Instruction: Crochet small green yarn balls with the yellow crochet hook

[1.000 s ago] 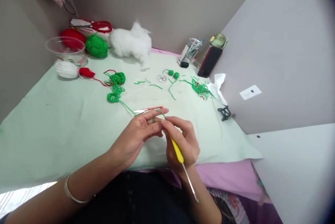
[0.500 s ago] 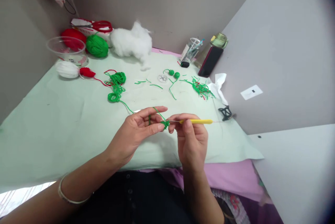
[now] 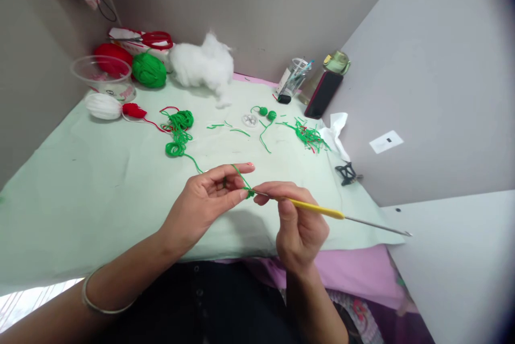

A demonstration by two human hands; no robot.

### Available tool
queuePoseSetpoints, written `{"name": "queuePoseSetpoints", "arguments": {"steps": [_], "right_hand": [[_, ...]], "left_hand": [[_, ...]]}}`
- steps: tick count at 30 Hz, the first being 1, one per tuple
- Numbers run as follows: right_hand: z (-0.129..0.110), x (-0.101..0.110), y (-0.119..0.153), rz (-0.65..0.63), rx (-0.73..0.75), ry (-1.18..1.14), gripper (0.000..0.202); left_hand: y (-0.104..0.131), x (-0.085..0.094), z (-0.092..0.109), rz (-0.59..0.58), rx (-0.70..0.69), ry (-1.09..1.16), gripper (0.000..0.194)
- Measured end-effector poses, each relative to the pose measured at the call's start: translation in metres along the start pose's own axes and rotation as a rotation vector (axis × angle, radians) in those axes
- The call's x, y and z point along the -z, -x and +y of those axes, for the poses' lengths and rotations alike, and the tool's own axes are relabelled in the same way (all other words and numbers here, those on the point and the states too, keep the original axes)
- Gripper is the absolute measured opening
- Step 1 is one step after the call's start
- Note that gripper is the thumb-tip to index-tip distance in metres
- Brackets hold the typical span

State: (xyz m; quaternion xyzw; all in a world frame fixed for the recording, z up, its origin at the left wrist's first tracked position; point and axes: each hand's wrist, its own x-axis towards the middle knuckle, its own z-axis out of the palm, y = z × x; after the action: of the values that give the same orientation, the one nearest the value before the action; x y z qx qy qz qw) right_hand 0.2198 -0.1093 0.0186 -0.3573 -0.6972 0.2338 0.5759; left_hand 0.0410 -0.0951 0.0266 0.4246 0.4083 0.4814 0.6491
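Nearest, a bangle (image 3: 86,295) circles the left forearm. The left hand (image 3: 207,194) pinches a small green crochet piece (image 3: 250,193) between thumb and fingers, above the cloth (image 3: 80,199), with a green strand (image 3: 241,176) running taut from its raised index finger down to the work. The right hand (image 3: 303,220) grips a yellow-handled hook (image 3: 317,208), its near tip at the piece; fingers cover the stitches, so I can't say for sure whether the tip sits inside a loop.

Beyond, on the left, loose green yarn (image 3: 184,120) lies tangled, its tail leading toward the left hand. At mid-table come thread scraps (image 3: 229,127), a clear disc (image 3: 249,120) and two little green balls (image 3: 267,114). On the right are a black stand (image 3: 348,173), a pile of clippings (image 3: 309,134) (mostly green, some red) and a white tissue (image 3: 338,132). Farther back, a phone (image 3: 324,94) stands before a bottle (image 3: 338,62), beside a clear cup (image 3: 293,75); white stuffing (image 3: 201,65) and a green yarn ball (image 3: 148,70) sit farther left.

The cloth's front edge passes just below the hands. The hook's free end juts over its right edge, near the side panel (image 3: 462,258). Flat cloth gives the left elbow wide room; the back wall (image 3: 261,6) closes the far side.
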Motion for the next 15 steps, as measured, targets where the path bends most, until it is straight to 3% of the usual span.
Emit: {"name": "queuePoseSetpoints", "arguments": {"steps": [3,7,10,13,15], "right_hand": [[0.002,0.000,0.001,-0.027,0.082,0.091,0.029],[0.008,-0.006,0.007,-0.058,0.304,0.343,0.028],[0.012,-0.014,0.011,-0.003,0.400,0.524,0.031],[0.013,-0.017,0.011,0.052,0.396,0.543,0.031],[0.010,-0.016,0.007,0.069,0.259,0.385,0.028]], "left_hand": [[-0.001,0.000,0.001,0.007,-0.006,-0.004,0.031],[0.000,-0.005,-0.001,0.035,0.008,0.046,0.038],[0.000,-0.009,-0.003,0.010,0.065,0.166,0.047],[-0.003,-0.008,-0.003,-0.045,0.193,0.346,0.049],[-0.006,-0.006,-0.002,-0.065,0.251,0.413,0.044]]}}
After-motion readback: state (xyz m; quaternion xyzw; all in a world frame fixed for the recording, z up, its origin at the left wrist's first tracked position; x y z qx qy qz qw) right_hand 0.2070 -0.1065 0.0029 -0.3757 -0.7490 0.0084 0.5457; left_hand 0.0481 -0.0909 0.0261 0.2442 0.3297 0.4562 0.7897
